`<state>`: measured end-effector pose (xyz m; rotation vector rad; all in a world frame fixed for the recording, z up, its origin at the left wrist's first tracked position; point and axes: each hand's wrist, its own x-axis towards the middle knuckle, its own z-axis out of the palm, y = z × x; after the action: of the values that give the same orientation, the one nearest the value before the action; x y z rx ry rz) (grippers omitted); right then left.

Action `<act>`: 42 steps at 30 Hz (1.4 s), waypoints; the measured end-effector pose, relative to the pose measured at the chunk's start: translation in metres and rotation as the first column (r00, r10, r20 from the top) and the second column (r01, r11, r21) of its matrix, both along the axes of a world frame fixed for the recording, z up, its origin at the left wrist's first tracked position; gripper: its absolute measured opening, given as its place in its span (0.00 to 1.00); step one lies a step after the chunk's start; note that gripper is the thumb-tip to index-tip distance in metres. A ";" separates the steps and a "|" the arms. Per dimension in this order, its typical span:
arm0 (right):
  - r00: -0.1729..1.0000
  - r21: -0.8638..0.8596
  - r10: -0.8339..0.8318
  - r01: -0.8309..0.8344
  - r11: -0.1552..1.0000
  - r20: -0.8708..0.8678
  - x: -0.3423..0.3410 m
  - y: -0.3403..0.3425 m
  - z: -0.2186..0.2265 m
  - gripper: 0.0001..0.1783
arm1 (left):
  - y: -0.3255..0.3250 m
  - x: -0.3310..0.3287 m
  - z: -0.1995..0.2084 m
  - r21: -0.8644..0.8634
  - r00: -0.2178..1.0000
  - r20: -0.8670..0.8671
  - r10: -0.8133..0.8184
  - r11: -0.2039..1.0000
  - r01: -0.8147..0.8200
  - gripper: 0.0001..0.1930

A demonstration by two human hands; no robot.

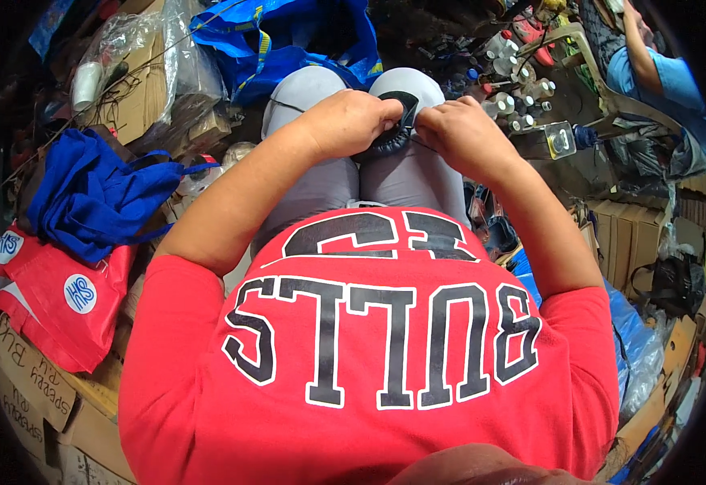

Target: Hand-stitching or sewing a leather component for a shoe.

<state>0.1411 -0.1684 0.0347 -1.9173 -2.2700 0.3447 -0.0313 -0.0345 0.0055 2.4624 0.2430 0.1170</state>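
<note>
A large, glossy blue bag [308, 44] with yellow-patterned straps gapes beyond the hands, its contents hard to make out. Brown cardboard boxes [34, 376] lie to the left of the hands and nearer the wearer's body, beneath a red, sheet-like bag [70, 303] bearing round white patches; what the boxes and the red bag hold cannot be told. A rumpled royal-blue cloth bundle [98, 194] rests next to the red bag, left of the left hand. Beyond and to the right of the right hand cluster small clear bottles [518, 85], several white-capped, their contents too small to tell.

Between the two hands, over the knees of grey trousers [317, 182], sits a dark, rounded, hollow piece [389, 145] with a thick, padded-looking, shiny black rim and a dark greenish inner face. The left hand [353, 121] pinches its left side, thumb against curled fingers; the right hand [468, 137], fingertips drawn together, grips at its right edge, a thin dark strand [424, 145] showing just below.
</note>
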 end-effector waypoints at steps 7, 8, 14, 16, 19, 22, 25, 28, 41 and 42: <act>0.998 0.067 0.053 -0.052 0.996 -0.022 0.022 -0.009 -0.007 0.02 | 0.022 -0.046 0.003 0.264 0.991 0.116 -0.063 0.964 0.031 0.03; 0.999 0.027 -0.041 0.041 0.999 -0.018 0.041 -0.022 -0.021 0.03 | 0.036 -0.066 0.003 0.291 0.997 0.067 0.027 0.956 -0.046 0.03; 0.216 -0.283 -0.420 0.470 0.836 -0.881 0.091 -0.051 -0.025 0.09 | 0.064 -0.117 0.043 -0.486 0.846 0.152 0.511 0.784 -0.386 0.04; -0.018 -0.221 -0.235 0.404 0.887 -0.972 0.061 -0.020 -0.014 0.10 | 0.045 -0.080 0.069 -0.683 0.811 0.386 0.440 0.727 -0.069 0.04; -0.449 -0.093 0.010 0.208 0.974 -0.893 0.002 0.018 0.010 0.14 | 0.001 -0.033 0.088 -0.758 0.812 0.540 0.221 0.546 0.356 0.09; -0.228 -0.098 -0.123 -0.118 0.988 -0.966 -0.008 0.009 0.023 0.15 | -0.029 -0.035 0.085 -0.891 0.964 0.240 -0.112 0.370 0.265 0.11; 0.751 -0.222 -0.198 0.070 0.972 -0.630 -0.009 -0.023 0.018 0.10 | -0.011 -0.064 0.062 -0.267 0.998 -0.021 -0.062 0.962 0.054 0.04; 0.786 -0.235 -0.468 0.405 0.884 -0.404 0.053 -0.082 -0.028 0.14 | 0.086 -0.120 0.047 0.309 0.977 -0.041 0.210 0.932 -0.187 0.09; 0.678 -0.398 -0.731 0.652 0.645 -0.073 0.195 -0.245 -0.111 0.22 | 0.225 -0.284 0.044 0.251 0.607 0.088 0.790 0.572 -0.781 0.19; 0.674 -0.365 -0.667 0.563 0.742 -0.316 0.166 -0.216 -0.108 0.21 | 0.156 -0.185 0.034 0.373 0.753 0.072 0.654 0.683 -0.628 0.21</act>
<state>0.3067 -0.3848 -0.0736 -2.2969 -1.2310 0.8651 -0.2163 0.1212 0.0399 2.6370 1.2286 0.4172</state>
